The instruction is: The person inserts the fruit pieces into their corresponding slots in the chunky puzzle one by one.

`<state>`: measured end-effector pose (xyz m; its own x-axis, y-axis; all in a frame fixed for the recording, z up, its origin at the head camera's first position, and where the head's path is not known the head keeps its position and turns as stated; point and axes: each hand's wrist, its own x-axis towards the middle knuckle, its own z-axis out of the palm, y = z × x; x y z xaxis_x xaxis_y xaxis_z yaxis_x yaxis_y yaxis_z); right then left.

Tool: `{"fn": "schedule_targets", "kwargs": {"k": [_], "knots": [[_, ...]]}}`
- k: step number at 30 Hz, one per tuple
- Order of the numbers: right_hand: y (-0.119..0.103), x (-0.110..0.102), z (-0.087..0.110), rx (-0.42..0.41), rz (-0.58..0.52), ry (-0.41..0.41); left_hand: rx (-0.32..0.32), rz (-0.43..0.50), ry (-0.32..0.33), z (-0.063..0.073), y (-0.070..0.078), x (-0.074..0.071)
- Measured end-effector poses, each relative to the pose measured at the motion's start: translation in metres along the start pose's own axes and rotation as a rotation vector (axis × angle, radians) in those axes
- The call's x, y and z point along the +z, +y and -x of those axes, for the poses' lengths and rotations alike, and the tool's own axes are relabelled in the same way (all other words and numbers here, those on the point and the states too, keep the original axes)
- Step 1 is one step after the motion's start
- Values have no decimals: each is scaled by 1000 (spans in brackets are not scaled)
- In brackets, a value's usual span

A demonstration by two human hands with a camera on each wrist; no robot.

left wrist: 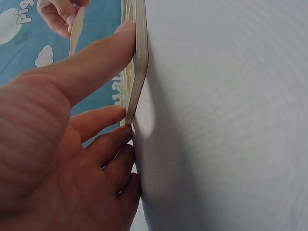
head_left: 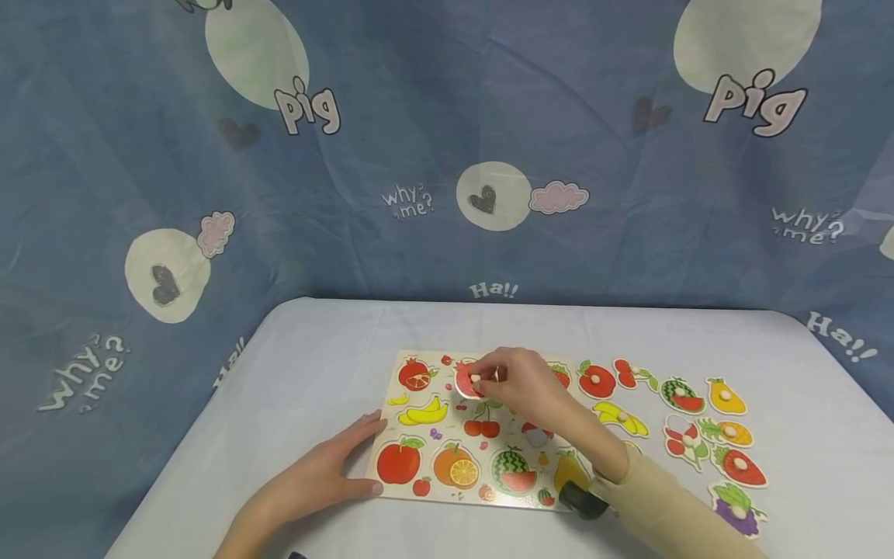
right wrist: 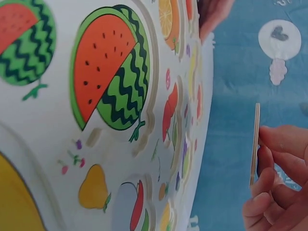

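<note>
A fruit puzzle board (head_left: 447, 496) with printed fruit and shallow recesses lies on the white table. Over its far part, my right hand (head_left: 520, 380) pinches a red fruit puzzle piece (head_left: 463, 380) by its small pale knob. In the right wrist view the thin piece (right wrist: 255, 144) shows edge-on, held up off the board. My left hand (head_left: 317, 477) rests at the board's left edge, fingers spread, with thumb and fingertips against the side. The left wrist view shows the left thumb (left wrist: 103, 55) and fingertips along the wooden edge (left wrist: 139, 62).
Right of the board lie several loose knobbed pieces, among them a watermelon (head_left: 680, 397), a pear (head_left: 726, 397), bananas (head_left: 615, 415), a strawberry (head_left: 742, 467) and grapes (head_left: 736, 512). Blue printed cloth (head_left: 419, 256) hangs behind the table. A black wrist device (head_left: 583, 501) is on the right arm.
</note>
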<state>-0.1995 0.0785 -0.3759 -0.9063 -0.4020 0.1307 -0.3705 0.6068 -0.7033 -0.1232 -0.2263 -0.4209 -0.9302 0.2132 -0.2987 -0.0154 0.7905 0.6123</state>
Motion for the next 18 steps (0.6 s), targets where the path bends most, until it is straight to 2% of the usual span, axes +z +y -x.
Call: {"fn": "schedule_targets", "kwargs": {"k": [18], "knots": [[-1, 11, -19, 22, -44, -48, -11, 0, 7, -2, -1, 1]]}}
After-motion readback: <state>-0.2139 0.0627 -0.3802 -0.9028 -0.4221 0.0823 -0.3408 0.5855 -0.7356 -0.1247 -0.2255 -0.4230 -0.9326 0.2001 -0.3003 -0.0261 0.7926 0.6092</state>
